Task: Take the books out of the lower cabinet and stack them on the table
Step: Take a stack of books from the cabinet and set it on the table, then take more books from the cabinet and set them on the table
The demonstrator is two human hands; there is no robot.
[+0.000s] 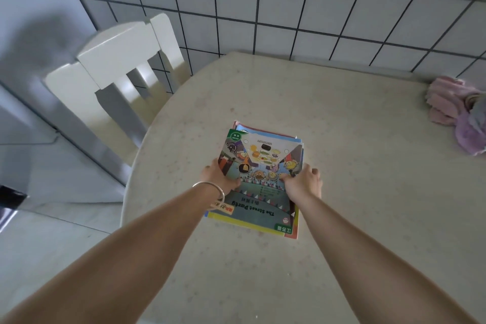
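A stack of books (259, 179) is lying flat on the pale speckled tabletop (355, 218), and everything else is placed here relative to that stack. The top book, a cartoon cover titled "The Street Party", is facing away from the person, so its title is reading upside down. The left hand (219, 175) is gripping the stack's left edge, thumb on the cover and fingers curled beneath — a silver bangle (209, 188) is circling the wrist. The right hand (302, 181) is clasping the stack's right edge, fingers pressing on the cover. Coloured edges of the lower books are showing at the far and near sides. Far right of the stack, a pink and purple cloth (457, 116) is lying bunched on the tabletop. Beyond the stack's left, a white chair (118, 60) is standing against the tabletop's edge.
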